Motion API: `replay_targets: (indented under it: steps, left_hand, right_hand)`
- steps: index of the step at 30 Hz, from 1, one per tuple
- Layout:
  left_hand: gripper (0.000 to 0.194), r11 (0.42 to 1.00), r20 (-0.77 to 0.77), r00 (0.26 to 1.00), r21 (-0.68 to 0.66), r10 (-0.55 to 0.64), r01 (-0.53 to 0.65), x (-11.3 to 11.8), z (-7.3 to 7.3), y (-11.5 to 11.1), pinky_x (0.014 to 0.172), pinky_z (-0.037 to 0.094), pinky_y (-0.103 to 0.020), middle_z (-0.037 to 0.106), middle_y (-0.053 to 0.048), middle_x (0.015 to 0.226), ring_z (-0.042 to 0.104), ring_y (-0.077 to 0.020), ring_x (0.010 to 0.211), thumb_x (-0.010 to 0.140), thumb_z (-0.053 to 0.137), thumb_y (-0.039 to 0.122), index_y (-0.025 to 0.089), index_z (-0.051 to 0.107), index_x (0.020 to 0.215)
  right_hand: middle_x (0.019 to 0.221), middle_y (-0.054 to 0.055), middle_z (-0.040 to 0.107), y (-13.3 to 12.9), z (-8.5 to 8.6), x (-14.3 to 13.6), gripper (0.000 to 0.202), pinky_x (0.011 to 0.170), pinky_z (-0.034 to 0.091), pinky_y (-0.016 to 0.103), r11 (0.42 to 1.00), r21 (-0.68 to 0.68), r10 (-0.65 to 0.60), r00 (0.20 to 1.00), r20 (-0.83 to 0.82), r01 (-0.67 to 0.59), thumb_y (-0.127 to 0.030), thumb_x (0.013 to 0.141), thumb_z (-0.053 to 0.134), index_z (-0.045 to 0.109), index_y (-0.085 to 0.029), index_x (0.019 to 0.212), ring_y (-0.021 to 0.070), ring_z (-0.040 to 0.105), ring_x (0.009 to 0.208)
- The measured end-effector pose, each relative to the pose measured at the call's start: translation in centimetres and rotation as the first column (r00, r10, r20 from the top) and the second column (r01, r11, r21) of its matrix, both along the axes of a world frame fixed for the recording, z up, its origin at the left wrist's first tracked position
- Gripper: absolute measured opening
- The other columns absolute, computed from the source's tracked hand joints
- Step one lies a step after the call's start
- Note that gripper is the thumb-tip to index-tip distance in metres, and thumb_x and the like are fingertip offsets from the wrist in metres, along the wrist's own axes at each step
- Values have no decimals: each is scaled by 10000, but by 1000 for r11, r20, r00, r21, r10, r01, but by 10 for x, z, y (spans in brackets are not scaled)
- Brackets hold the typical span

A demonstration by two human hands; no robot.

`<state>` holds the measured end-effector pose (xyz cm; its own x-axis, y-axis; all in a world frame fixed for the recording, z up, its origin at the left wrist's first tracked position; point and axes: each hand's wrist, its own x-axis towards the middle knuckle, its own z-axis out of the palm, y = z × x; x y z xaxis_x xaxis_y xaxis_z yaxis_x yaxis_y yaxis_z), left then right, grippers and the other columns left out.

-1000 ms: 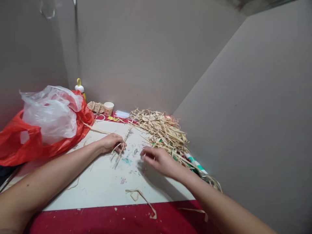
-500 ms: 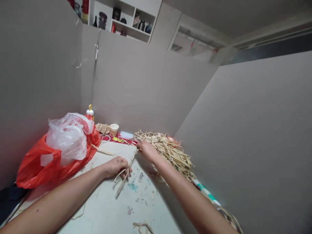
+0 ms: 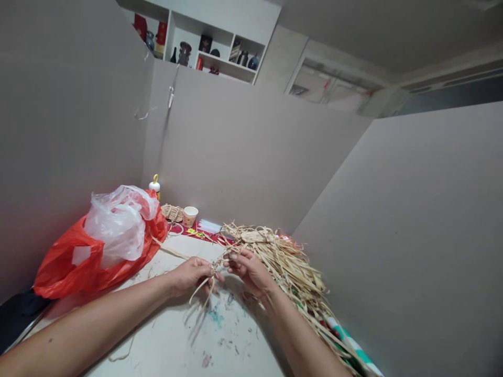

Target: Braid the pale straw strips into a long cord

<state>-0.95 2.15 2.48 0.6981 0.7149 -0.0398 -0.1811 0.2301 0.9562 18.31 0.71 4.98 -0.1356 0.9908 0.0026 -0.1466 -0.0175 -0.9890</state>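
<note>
Between my hands, above the white tabletop (image 3: 157, 335), is a length of pale dried straw strands (image 3: 219, 262). My left hand (image 3: 195, 276) pinches it, with loose ends hanging below the fingers. My right hand (image 3: 248, 267) has its fingers closed on the upper part of the same strands, close to the left fingertips. Whether the strands are knotted or braided is too small to tell. Just beyond and to the right of my right hand lies a large heap of dried straw (image 3: 291, 267).
To the left sits a red plastic bag (image 3: 66, 267) with a clear plastic bag (image 3: 118, 220) on it. Along the back stand a white-capped bottle (image 3: 154, 186), a coiled straw bundle (image 3: 172, 212) and a paper cup (image 3: 190, 216). Grey partitions (image 3: 236, 152) enclose the table.
My right hand has come back toward the left one and turned, so its fingers now show. The left hand has risen slightly with the strands. The whole view has shifted a little.
</note>
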Motion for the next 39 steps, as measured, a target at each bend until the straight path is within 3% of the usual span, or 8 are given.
replay_targets:
  steps: [5, 12, 17, 21, 25, 32, 36, 39]
  left_hand:
    - [188, 966, 64, 972, 113, 225, -231, 2, 4, 2, 544, 413, -217, 595, -32, 558, 515, -91, 493, 700, 545, 267, 130, 554, 570]
    - [192, 913, 59, 944, 243, 324, -329, 6, -5, 1, 538, 372, -214, 566, -12, 564, 473, -88, 509, 680, 534, 188, 134, 565, 498]
    - [218, 922, 0, 957, 268, 291, -280, 9, -3, -8, 503, 359, -226, 543, -3, 500, 458, -93, 445, 712, 505, 238, 145, 557, 522]
    - [262, 906, -41, 944, 298, 327, -301, 10, 0, -10, 501, 370, -232, 553, -12, 514, 463, -96, 434, 743, 482, 295, 147, 543, 535]
    - [239, 852, -52, 909, 376, 412, -365, 7, -3, -5, 501, 357, -221, 526, 1, 551, 450, -91, 475, 732, 475, 264, 141, 547, 539]
    - [201, 734, -70, 907, 616, 414, -287, 4, -9, -1, 578, 349, -226, 466, 13, 605, 448, -105, 593, 703, 423, 133, 150, 511, 523]
    - [215, 617, -60, 911, 753, 408, -227, 4, -12, -4, 601, 309, -231, 384, 28, 591, 393, -102, 609, 677, 418, 65, 173, 353, 502]
    - [226, 558, -75, 921, 813, 382, -166, 3, -15, -5, 594, 290, -231, 366, 32, 605, 368, -97, 601, 667, 433, 45, 176, 316, 525]
  right_hand:
    - [848, 26, 673, -5, -15, -8, 188, 601, 521, 248, 999, -53, -13, 985, -174, 4, -336, 695, 712, 624, -189, 772, 155, 668, 721]
    - [726, 6, 614, -14, -30, -18, 184, 551, 484, 251, 993, -122, -46, 920, -390, -2, -345, 711, 651, 587, -187, 639, 124, 574, 604]
    - [836, 26, 663, -15, -31, -18, 161, 584, 489, 244, 993, -90, -102, 941, -321, 77, -351, 717, 664, 668, -199, 772, 136, 604, 682]
    - [904, 51, 670, -16, -28, -18, 143, 675, 498, 262, 1000, 26, -10, 979, -204, 15, -290, 711, 698, 713, -182, 804, 171, 614, 825]
    - [924, 64, 671, -17, -29, -19, 110, 711, 484, 267, 998, 40, 56, 982, -180, -49, -249, 694, 726, 720, -156, 752, 155, 593, 803]
    - [664, 11, 619, -17, -31, -21, 205, 553, 439, 195, 997, -32, -82, 945, -318, 76, -330, 682, 740, 676, -136, 664, 89, 516, 595]
    - [543, -16, 546, -17, -33, -23, 280, 432, 388, 180, 985, -158, -124, 914, -385, 67, -284, 699, 709, 546, -140, 523, 73, 458, 486]
    - [523, -32, 536, -15, -34, -23, 237, 397, 381, 165, 958, -285, -152, 882, -446, 21, -222, 686, 687, 507, -150, 550, 65, 456, 445]
